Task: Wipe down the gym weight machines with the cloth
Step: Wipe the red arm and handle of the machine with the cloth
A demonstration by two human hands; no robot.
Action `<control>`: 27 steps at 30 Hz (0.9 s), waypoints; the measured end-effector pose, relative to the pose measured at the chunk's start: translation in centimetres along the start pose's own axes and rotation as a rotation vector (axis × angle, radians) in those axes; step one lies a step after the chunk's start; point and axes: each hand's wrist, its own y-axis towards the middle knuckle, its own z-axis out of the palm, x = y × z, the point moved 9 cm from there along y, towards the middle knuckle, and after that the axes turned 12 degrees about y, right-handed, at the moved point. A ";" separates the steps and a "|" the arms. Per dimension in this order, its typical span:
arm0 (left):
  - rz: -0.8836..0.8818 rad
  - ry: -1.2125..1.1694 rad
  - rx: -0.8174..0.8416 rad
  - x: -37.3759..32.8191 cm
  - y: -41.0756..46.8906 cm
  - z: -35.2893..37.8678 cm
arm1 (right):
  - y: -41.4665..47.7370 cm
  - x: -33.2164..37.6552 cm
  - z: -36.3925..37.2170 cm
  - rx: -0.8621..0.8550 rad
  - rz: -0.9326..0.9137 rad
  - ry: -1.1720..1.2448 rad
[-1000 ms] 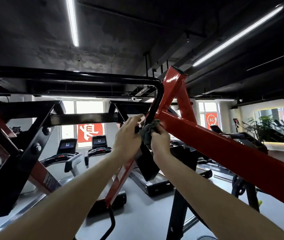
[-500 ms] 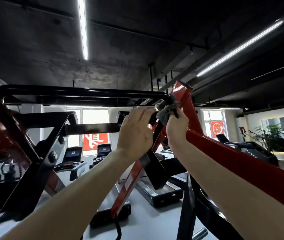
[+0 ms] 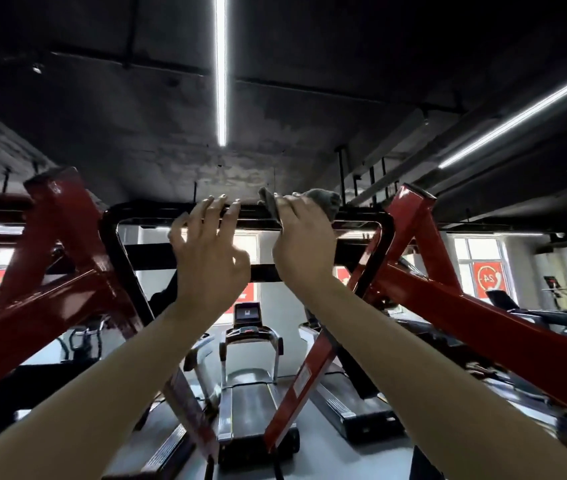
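A weight machine with red frame beams [image 3: 503, 337] carries a black bent-tube crossbar [image 3: 143, 213] overhead. Both arms reach up to that bar. My right hand [image 3: 301, 242] grips a grey cloth [image 3: 323, 199] wrapped over the top of the bar, right of its middle. My left hand [image 3: 207, 258] is just left of it, fingers hooked over the bar's top. The cloth's lower part is hidden behind my right hand.
Another red beam [image 3: 50, 289] slants at the left. Several treadmills [image 3: 251, 375] stand on the light floor beyond the frame. Windows with red signs [image 3: 489, 277] line the far wall. Strip lights [image 3: 220, 71] run along the dark ceiling.
The view tilted up and turned right. My right hand carried the cloth from the red beam joint up onto the top of the black crossbar. My left hand followed onto the bar.
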 end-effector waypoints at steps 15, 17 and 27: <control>-0.018 -0.043 -0.044 8.0 -0.7 -2.2 | -1.4 -1.5 -2.3 -0.080 -0.038 -0.117; -0.054 -0.086 -0.039 9.4 -0.8 -2.2 | -0.9 1.1 -0.6 -0.083 -0.071 -0.097; -0.455 -0.449 0.055 18.3 -4.2 -0.7 | 0.3 13.0 6.8 0.007 -0.275 0.024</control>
